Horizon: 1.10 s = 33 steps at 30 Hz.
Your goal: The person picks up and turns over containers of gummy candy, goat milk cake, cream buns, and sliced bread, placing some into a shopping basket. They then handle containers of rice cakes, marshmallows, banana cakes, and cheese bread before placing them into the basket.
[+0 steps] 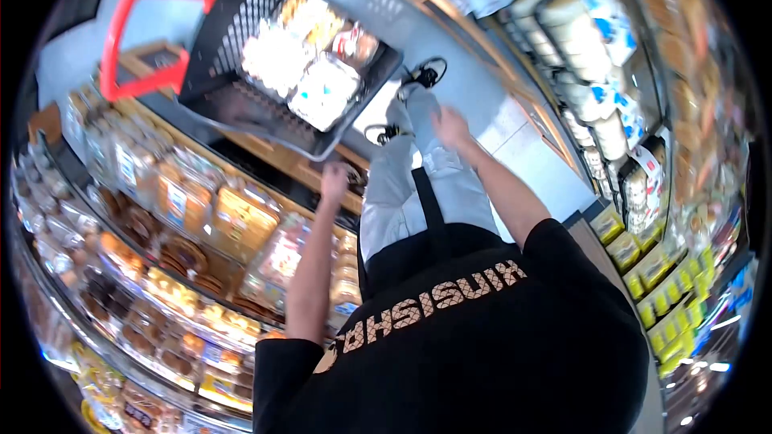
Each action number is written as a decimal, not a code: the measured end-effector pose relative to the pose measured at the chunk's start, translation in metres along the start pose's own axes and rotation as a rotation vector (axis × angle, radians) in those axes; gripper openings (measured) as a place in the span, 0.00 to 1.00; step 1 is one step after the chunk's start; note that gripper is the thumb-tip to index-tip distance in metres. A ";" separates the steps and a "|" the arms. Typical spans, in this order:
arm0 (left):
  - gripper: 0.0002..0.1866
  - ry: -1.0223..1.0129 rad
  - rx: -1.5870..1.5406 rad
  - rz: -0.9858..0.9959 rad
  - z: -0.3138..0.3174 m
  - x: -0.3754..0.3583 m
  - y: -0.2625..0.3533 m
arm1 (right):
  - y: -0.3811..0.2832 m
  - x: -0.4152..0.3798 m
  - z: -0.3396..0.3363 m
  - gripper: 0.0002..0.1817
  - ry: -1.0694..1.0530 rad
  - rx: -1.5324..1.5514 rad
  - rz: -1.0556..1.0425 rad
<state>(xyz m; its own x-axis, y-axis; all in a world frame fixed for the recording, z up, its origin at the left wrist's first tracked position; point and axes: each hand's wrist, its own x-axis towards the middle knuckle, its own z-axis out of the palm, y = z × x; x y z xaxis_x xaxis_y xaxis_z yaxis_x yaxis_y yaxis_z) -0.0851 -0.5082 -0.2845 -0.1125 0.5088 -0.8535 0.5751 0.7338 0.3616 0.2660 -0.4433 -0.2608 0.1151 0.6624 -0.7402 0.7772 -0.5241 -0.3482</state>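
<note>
My left hand (334, 182) hangs just below the near corner of a black shopping basket (213, 52). Its fingers are small and blurred, so I cannot tell how they are set. Over my right thigh, my right hand (452, 127) hangs with loose, slightly parted fingers and nothing in it. The basket has a red handle (149, 80) that sticks out to the left. Inside lie several wrapped packs, among them a white pack with blue marks (325, 92) and a glare-washed white pack (273, 56).
A bakery shelf (241, 213) with packaged bread and rolls curves along the left. On the right stand racks of white packs (575, 32) and small yellow packs (663, 277). Grey floor tiles (515, 145) show beside my shoes (426, 72).
</note>
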 end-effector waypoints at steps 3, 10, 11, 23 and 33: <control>0.16 -0.097 -0.011 0.173 0.037 -0.053 0.048 | 0.066 -0.049 0.010 0.22 -0.065 0.233 0.253; 0.13 -0.133 -0.111 0.045 0.016 -0.030 0.210 | 0.089 -0.045 -0.081 0.16 0.024 0.434 0.212; 0.13 -0.108 -0.229 0.062 0.018 -0.030 0.228 | 0.086 -0.045 -0.088 0.16 0.058 0.452 0.256; 0.14 -0.331 0.224 0.445 0.065 -0.031 0.381 | 0.066 -0.041 -0.049 0.12 0.313 0.954 0.282; 0.36 -0.402 0.089 0.712 0.092 -0.087 0.548 | 0.031 -0.102 -0.244 0.28 0.764 1.510 0.232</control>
<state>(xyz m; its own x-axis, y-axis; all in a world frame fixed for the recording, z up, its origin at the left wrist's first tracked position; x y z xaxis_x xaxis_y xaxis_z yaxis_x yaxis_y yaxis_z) 0.3151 -0.1916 -0.0467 0.5930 0.6261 -0.5064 0.4634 0.2489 0.8505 0.4292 -0.3962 -0.0557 0.7300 0.3557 -0.5836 -0.4780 -0.3446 -0.8079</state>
